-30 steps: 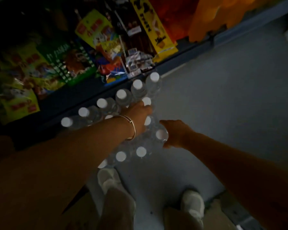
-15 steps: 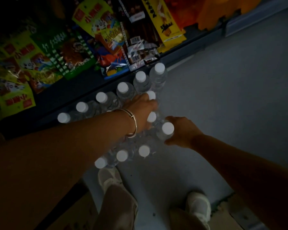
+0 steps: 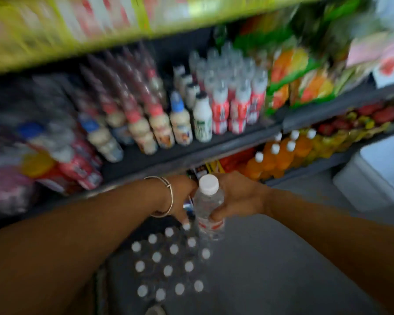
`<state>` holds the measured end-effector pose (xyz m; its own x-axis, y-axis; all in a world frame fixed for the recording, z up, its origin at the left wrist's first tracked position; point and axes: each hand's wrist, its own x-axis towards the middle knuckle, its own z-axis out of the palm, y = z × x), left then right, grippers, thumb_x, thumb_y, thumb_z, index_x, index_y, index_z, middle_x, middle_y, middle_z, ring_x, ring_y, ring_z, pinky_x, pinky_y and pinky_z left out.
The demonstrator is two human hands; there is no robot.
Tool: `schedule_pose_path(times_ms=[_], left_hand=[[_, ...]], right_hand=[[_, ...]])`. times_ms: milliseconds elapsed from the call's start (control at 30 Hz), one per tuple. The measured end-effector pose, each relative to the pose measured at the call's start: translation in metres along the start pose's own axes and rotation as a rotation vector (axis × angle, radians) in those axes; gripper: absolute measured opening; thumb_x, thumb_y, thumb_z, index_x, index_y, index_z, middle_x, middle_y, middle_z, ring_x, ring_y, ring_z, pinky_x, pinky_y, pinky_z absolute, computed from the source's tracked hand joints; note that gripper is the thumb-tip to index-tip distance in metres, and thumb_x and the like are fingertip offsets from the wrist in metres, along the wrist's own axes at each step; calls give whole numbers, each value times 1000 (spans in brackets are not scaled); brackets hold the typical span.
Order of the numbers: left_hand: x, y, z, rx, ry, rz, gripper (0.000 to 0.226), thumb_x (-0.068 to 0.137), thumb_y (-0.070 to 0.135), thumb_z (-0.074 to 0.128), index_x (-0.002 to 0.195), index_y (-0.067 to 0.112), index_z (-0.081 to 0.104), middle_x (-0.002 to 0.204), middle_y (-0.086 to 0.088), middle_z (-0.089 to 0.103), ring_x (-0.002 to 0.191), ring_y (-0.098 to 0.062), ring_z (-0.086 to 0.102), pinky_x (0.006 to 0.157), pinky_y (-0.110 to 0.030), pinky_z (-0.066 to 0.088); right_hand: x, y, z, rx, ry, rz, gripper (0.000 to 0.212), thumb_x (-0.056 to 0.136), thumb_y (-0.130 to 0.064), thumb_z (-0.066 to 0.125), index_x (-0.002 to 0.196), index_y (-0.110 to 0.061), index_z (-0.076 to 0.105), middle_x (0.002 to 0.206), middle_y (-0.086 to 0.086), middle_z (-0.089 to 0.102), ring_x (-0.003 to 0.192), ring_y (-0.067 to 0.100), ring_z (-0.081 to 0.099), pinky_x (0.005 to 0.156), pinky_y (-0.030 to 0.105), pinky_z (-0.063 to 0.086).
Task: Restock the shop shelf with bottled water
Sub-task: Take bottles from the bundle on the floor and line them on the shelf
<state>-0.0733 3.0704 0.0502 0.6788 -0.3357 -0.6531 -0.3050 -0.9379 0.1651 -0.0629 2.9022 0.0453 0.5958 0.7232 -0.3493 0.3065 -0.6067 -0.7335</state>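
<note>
My right hand (image 3: 239, 196) grips a clear water bottle (image 3: 208, 205) with a white cap and a red label, held upright above the floor. My left hand (image 3: 182, 198), with a bangle on the wrist, is just left of the bottle, its fingers pointing down toward the pack; whether it touches the bottle is unclear. Below on the floor stands a wrapped pack of water bottles (image 3: 168, 262), seen as several white caps. On the middle shelf (image 3: 191, 151) stand several water bottles with red labels (image 3: 234, 103). The view is blurred.
Milk-drink bottles (image 3: 159, 126) fill the shelf left of the water. Snack bags (image 3: 303, 78) stand to its right. Orange drink bottles (image 3: 275, 155) line the lower shelf. A white box (image 3: 378, 173) stands on the floor at right.
The view has swung up from the floor to the shelves. My right hand has lifted one bottle out of the pack. My left hand has come up off the pack.
</note>
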Motion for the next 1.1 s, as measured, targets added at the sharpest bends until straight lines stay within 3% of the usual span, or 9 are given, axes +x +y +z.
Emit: schedule_pose_path(times_ms=[133, 200, 300, 400, 567, 733, 867, 967, 1100], left_hand=[[-97, 6, -108, 1, 27, -70, 65, 76, 27, 75, 132, 9, 47, 132, -8, 53, 121, -25, 51, 98, -28, 42], [-147, 8, -158, -48, 85, -112, 59, 76, 24, 75, 127, 6, 50, 127, -7, 56, 117, -25, 53, 80, -11, 46], [-223, 15, -223, -51, 153, -161, 46, 77, 18, 75, 117, 7, 57, 117, -9, 63, 103, -24, 60, 50, -2, 34], [-291, 19, -278, -28, 205, -178, 43, 77, 15, 74, 116, 3, 58, 116, -12, 64, 83, -19, 59, 52, -5, 35], [-393, 17, -351, -154, 320, -178, 33, 76, 3, 73, 107, 4, 61, 89, -5, 67, 66, -3, 56, 68, -15, 47], [-472, 1, -415, -186, 425, -151, 20, 75, 7, 74, 87, 19, 64, 90, 1, 66, 70, 0, 60, 81, -24, 52], [-528, -23, -455, -214, 546, -172, 22, 76, 6, 72, 86, 23, 63, 87, 2, 65, 80, -10, 60, 91, -33, 49], [-557, -48, -476, -208, 647, -203, 23, 76, 9, 72, 96, 18, 65, 88, 2, 66, 86, -12, 62, 96, -35, 50], [-570, -90, -491, -157, 733, -247, 22, 78, 17, 73, 99, 16, 65, 92, -1, 67, 85, -11, 60, 95, -36, 49]], right_hand=[[-35, -103, -91, 27, 61, -105, 38, 74, -6, 76, 94, -29, 54, 86, -26, 54, 74, -15, 51, 64, -5, 36], [-51, -155, -132, -10, 96, -171, 37, 75, -7, 76, 100, -26, 57, 88, -26, 55, 75, -18, 51, 68, -5, 38], [-75, -232, -188, -39, 190, -281, 28, 71, -9, 79, 90, -24, 65, 92, -13, 68, 87, 4, 64, 82, 21, 52], [-98, -305, -232, -51, 230, -360, 21, 70, -13, 77, 65, -32, 68, 67, -22, 64, 68, -6, 60, 65, 16, 47], [-126, -413, -293, -16, 298, -506, 25, 65, -17, 71, 89, -19, 70, 86, -1, 70, 76, 6, 64, 66, 22, 51], [-137, -513, -345, -30, 364, -585, 19, 61, -20, 69, 80, -15, 70, 66, -3, 65, 60, 7, 60, 49, 19, 46], [-136, -589, -381, -57, 430, -661, 48, 49, -30, 69, 88, -2, 69, 70, 5, 63, 61, 13, 57, 50, 22, 45], [-124, -638, -401, 39, 467, -695, 13, 70, -21, 64, 67, -10, 69, 52, 1, 58, 44, 10, 52, 49, 24, 39], [-88, -684, -418, 18, 560, -678, 14, 76, -20, 64, 78, -6, 67, 57, 2, 62, 49, 12, 57, 50, 26, 44]])
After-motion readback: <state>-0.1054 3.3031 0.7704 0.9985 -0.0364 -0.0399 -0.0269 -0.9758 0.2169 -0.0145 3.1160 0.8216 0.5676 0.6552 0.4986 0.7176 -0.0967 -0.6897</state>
